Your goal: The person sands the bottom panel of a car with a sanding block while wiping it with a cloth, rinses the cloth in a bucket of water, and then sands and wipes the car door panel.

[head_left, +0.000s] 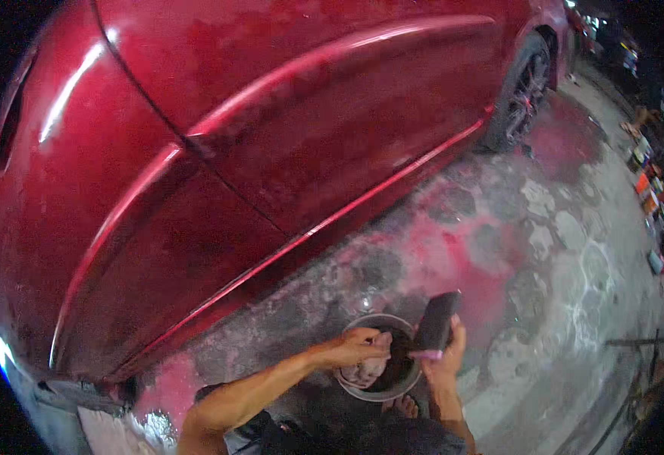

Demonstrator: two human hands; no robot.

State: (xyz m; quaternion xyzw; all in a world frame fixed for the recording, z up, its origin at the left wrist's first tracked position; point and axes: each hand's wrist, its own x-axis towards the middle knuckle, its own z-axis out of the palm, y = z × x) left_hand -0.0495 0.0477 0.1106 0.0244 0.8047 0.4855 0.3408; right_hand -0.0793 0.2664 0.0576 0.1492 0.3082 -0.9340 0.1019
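1. A glossy red car (332,144) fills the upper left, its side crossed by a long curved crease and a dark panel seam.
2. Its spoked wheel (525,95), with a dark tyre, stands at the upper right.
3. The grey concrete floor (559,318) runs along the car, blotched with darker, rounded patches.
4. A pinkish-red stain (453,254) spreads across its middle; a duller reddish patch (567,140) lies beside the wheel.
5. Small mixed clutter (659,163) lines the far right, an orange item (642,183) among it, mostly too blurred to identify.
6. White speckling (159,429) shows at lower left.
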